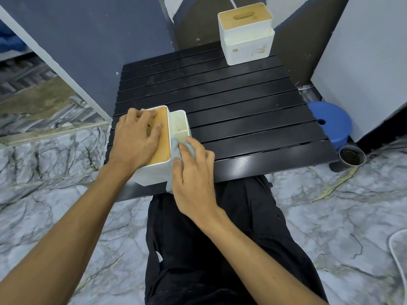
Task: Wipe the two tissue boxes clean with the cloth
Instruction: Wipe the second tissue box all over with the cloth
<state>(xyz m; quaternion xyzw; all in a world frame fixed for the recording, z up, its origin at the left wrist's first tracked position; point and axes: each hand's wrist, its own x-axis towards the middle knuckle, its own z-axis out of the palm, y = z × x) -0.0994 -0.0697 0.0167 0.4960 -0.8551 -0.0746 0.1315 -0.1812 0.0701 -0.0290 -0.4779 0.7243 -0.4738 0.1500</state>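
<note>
A white tissue box (154, 172) with a wooden lid and a side compartment stands at the near left corner of the black slatted table (231, 111). My left hand (136, 135) lies on its lid, fingers spread and bent over the slot. My right hand (191, 170) presses a light blue cloth (176, 148) against the box's right side, by the compartment; most of the cloth is hidden under the hand. A second white tissue box (246, 38) with a wooden lid stands at the table's far right edge.
A blue plastic stool (330, 122) and a small metal cup (352, 156) sit on the floor to the table's right. Grey walls close in on the left and right. My dark-trousered leg (209, 238) reaches under the near edge. The floor is marble-patterned.
</note>
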